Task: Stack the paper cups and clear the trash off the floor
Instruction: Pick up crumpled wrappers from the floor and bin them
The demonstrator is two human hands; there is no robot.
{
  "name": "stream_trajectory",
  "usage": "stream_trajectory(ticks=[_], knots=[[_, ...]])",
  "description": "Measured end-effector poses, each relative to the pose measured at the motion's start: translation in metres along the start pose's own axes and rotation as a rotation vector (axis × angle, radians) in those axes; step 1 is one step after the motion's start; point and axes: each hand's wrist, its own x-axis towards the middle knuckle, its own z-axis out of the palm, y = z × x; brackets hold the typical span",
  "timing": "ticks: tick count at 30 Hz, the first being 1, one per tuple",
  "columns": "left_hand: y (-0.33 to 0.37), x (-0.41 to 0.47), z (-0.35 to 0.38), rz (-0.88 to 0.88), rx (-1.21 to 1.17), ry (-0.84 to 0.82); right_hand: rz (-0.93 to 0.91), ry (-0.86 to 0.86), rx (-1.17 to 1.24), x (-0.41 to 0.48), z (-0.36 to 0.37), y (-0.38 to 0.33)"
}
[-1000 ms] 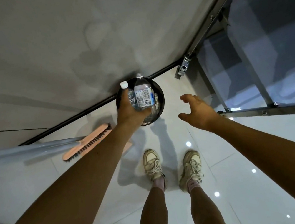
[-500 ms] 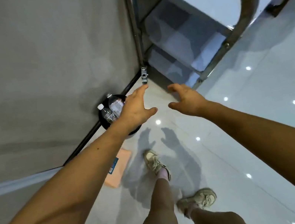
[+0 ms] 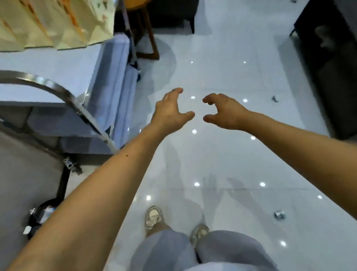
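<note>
reaching forward, the left hand [image 3: 171,113] and right hand [image 3: 225,112] hang empty, fingers loosely curled, over white tile floor [image 3: 213,165] between steel cart [image 3: 65,83] and black cabinet [image 3: 345,64]; trash scrap [image 3: 279,215] lies right.

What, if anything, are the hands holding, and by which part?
Nothing is held. The left hand and the right hand are both empty, fingers loosely curled, out over the floor.

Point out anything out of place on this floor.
Two bits of litter lie loose on the white tiles: a crumpled scrap right of the shoes and a dark scrap by the black cabinet. Both sit far from the bin.
</note>
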Motion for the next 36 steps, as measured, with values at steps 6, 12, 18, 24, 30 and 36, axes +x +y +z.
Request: stream_trajectory(ticks=[6,12,18,24,30,36], knots=[[0.113,0.04,0.052,0.203,0.12,-0.181,0.241,0.193,0.171,-0.039,-0.06,0.087],[0.179,0.093,0.097,0.395,0.241,-0.411,0.505,0.343,0.349,-0.056,-0.083,0.156],[0.238,0.114,0.176,0.62,0.389,-0.678,0.829,0.482,0.547,-0.103,-0.073,0.222],[0.282,0.071,0.276,0.8,0.501,-0.96,1.131,0.56,0.71,-0.185,-0.021,0.268],[0.313,0.015,0.372,0.874,0.581,-1.131,1.31,0.611,0.858,-0.26,0.022,0.331],[0.347,-0.003,0.46,0.867,0.686,-1.147,1.334,0.617,0.979,-0.295,0.044,0.404]])
